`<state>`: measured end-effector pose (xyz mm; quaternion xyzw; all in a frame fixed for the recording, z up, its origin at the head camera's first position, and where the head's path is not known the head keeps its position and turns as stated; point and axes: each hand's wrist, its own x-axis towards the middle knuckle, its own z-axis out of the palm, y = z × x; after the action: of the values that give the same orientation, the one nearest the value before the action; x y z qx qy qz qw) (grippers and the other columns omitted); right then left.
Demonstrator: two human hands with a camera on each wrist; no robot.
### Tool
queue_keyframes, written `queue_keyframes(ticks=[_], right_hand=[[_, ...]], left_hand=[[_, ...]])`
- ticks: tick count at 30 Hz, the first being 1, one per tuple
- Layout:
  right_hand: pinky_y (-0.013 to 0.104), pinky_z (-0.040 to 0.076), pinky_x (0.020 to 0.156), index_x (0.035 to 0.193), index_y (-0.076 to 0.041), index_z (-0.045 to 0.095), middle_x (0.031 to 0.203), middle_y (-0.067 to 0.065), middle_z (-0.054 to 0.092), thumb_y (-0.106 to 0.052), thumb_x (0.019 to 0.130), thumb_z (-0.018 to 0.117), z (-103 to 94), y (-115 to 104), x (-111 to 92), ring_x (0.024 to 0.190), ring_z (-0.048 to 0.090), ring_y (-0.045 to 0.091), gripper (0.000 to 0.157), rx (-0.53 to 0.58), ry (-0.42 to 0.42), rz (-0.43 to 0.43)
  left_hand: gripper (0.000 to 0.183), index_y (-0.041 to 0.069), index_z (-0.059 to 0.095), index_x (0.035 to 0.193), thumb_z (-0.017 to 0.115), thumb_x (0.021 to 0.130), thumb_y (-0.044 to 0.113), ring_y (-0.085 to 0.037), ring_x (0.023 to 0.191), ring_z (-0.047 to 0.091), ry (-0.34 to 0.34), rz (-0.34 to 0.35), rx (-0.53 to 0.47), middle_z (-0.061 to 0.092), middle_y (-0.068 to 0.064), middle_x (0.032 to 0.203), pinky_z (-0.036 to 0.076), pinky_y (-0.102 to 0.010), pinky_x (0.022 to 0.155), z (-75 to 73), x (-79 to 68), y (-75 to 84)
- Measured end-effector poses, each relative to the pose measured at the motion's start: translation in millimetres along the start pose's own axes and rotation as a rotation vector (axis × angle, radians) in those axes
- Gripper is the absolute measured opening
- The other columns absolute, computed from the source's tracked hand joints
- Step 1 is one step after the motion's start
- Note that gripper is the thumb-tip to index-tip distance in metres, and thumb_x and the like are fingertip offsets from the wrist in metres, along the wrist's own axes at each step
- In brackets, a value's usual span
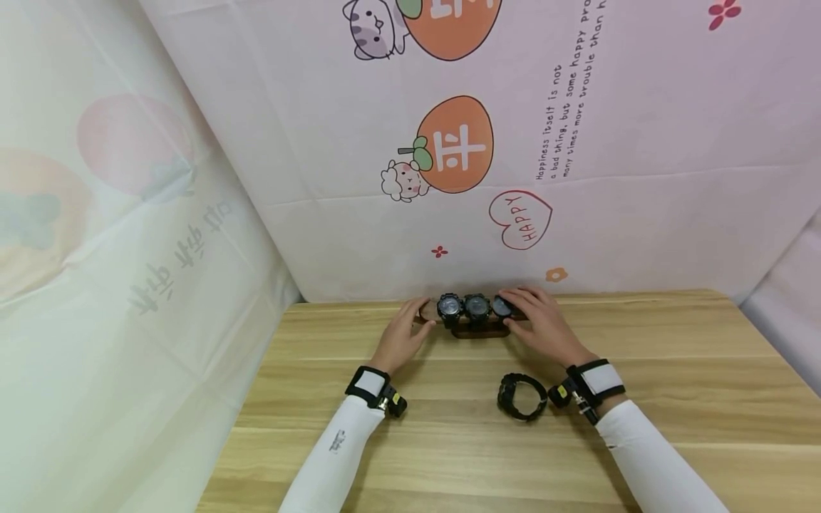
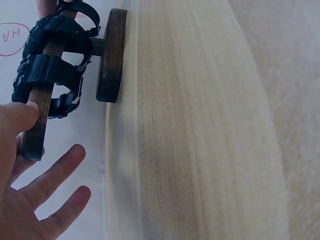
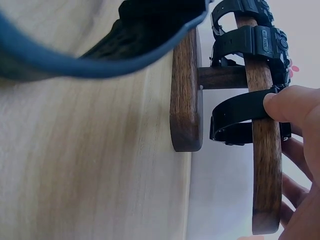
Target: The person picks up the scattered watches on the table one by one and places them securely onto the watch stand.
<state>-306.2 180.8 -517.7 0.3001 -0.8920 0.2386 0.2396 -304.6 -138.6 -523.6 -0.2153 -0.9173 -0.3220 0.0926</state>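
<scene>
Three black wristwatches hang side by side on the bar of a dark wooden watch stand. Thumb and fingers of my left hand pinch the bar's left end; two other fingers spread away from it in the left wrist view. My right hand grips the rightmost watch, its thumb pressing the top of the strap by the bar and its fingers behind. The left watch and the middle watch sit on the bar between both hands. The stand's base rests on the table.
Another black watch lies on the wooden table, near my right wrist. Printed cloth hangs right behind the table's back edge, and more cloth covers the left side.
</scene>
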Motion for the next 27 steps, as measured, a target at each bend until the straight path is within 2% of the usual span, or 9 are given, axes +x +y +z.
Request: queue_keyframes(ticks=[9,16,22,27], right_hand=[[0.061,0.030,0.104,0.137,-0.006,0.053,0.136,0.017,0.054,-0.022,0.085,0.072,0.5,0.4,-0.4,0.126,0.039,0.039,0.058,0.000,0.011,-0.009],[0.062,0.029,0.104,0.138,-0.007,0.052,0.137,0.016,0.053,-0.021,0.085,0.072,-0.4,-0.2,-0.9,0.127,0.038,0.040,0.059,0.000,-0.003,0.002],[0.062,0.028,0.105,0.139,-0.008,0.051,0.138,0.016,0.053,-0.023,0.086,0.072,-1.2,-0.2,-1.0,0.128,0.036,0.039,0.060,-0.004,-0.014,0.008],[0.063,0.028,0.106,0.141,-0.008,0.049,0.141,0.014,0.050,-0.024,0.086,0.071,-2.0,0.3,-1.4,0.130,0.035,0.039,0.061,-0.009,-0.028,0.011]], left_hand=[[0.059,0.026,0.033,0.150,0.058,0.097,0.033,-0.018,0.130,0.041,-0.003,-0.012,-0.007,0.038,-0.001,0.151,0.041,-0.041,0.105,0.0,0.1,0.9],[0.059,0.024,0.034,0.150,0.059,0.097,0.029,-0.021,0.126,0.045,0.003,-0.003,-0.017,0.039,-0.006,0.150,0.043,-0.043,0.103,-0.1,-0.3,1.5],[0.059,0.024,0.034,0.150,0.060,0.096,0.028,-0.020,0.125,0.047,0.006,0.005,-0.011,0.040,-0.004,0.150,0.044,-0.043,0.102,-0.3,-0.4,0.4],[0.061,0.025,0.032,0.151,0.059,0.097,0.030,-0.020,0.131,0.041,0.004,0.002,0.002,0.039,-0.003,0.150,0.040,-0.044,0.106,1.2,-1.0,-0.7]])
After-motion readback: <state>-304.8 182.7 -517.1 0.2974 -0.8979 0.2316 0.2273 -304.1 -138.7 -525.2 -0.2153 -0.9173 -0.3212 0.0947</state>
